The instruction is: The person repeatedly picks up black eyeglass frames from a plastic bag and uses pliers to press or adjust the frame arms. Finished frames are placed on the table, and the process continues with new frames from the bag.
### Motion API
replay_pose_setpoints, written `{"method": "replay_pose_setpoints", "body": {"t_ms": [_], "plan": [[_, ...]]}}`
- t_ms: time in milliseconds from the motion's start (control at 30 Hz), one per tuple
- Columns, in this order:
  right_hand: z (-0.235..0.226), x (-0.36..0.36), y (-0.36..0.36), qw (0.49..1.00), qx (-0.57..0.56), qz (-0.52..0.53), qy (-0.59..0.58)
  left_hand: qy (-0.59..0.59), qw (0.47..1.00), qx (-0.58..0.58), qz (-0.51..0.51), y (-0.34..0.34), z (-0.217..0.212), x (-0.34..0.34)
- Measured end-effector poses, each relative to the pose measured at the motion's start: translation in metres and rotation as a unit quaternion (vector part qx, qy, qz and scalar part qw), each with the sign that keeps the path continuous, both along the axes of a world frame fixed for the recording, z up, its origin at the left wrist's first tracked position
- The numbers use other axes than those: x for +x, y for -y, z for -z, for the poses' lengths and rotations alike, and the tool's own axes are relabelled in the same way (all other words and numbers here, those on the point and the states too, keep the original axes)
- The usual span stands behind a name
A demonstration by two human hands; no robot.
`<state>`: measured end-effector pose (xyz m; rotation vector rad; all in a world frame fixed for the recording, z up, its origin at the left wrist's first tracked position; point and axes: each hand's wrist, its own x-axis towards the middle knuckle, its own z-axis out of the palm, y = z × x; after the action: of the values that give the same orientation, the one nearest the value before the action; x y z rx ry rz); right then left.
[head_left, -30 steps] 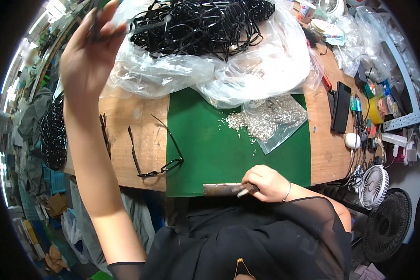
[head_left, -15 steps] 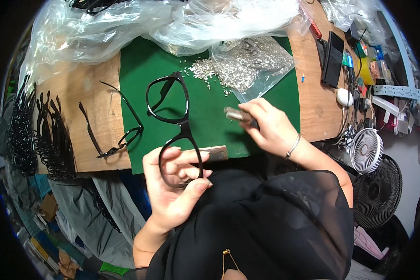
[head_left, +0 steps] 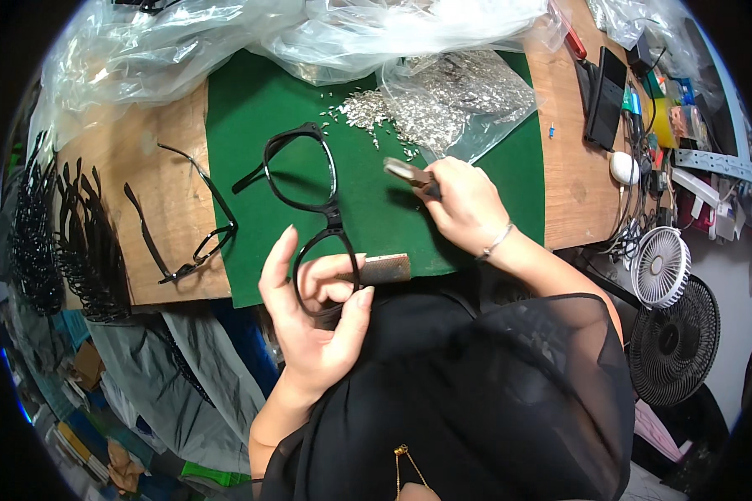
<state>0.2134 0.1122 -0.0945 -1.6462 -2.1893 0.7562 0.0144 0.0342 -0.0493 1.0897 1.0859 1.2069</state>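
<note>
My left hand (head_left: pixel 313 309) grips a black eyeglass frame (head_left: pixel 305 188) by its near rim, holding it over the green mat (head_left: pixel 242 117). My right hand (head_left: pixel 464 200) is closed on small metal pliers (head_left: pixel 405 173), their tip pointing left toward the frame. Just beyond the pliers lies a heap of small silver metal parts (head_left: pixel 368 108), spilling from a clear bag (head_left: pixel 468 100). A small brown block (head_left: pixel 384 269) sits at the mat's near edge, beside my left thumb.
Another black frame (head_left: pixel 188 225) lies on the wooden table (head_left: pixel 572 179) to the left. Rows of black frames (head_left: pixel 58 242) hang at the left edge. Clear plastic bags (head_left: pixel 226 33) lie at the back. A phone (head_left: pixel 606 96), cables and a white fan (head_left: pixel 664 265) are on the right.
My left hand came down from the bag at the back with a black frame and now holds it over the mat. My right hand moved up toward the metal parts with the pliers.
</note>
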Motion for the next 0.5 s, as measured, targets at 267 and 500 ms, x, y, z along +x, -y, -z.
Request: {"method": "replay_pose_setpoints", "body": {"t_ms": [267,500], "plan": [[-0.062,-0.011,0.045,0.890,-0.233,0.041,-0.389,-0.057,0.994,0.042,0.086,-0.007,0.000,0.020],[-0.058,-0.016,0.051,0.883,-0.226,0.037,-0.409,-0.154,0.987,0.039,0.017,-0.004,-0.005,0.030]]}}
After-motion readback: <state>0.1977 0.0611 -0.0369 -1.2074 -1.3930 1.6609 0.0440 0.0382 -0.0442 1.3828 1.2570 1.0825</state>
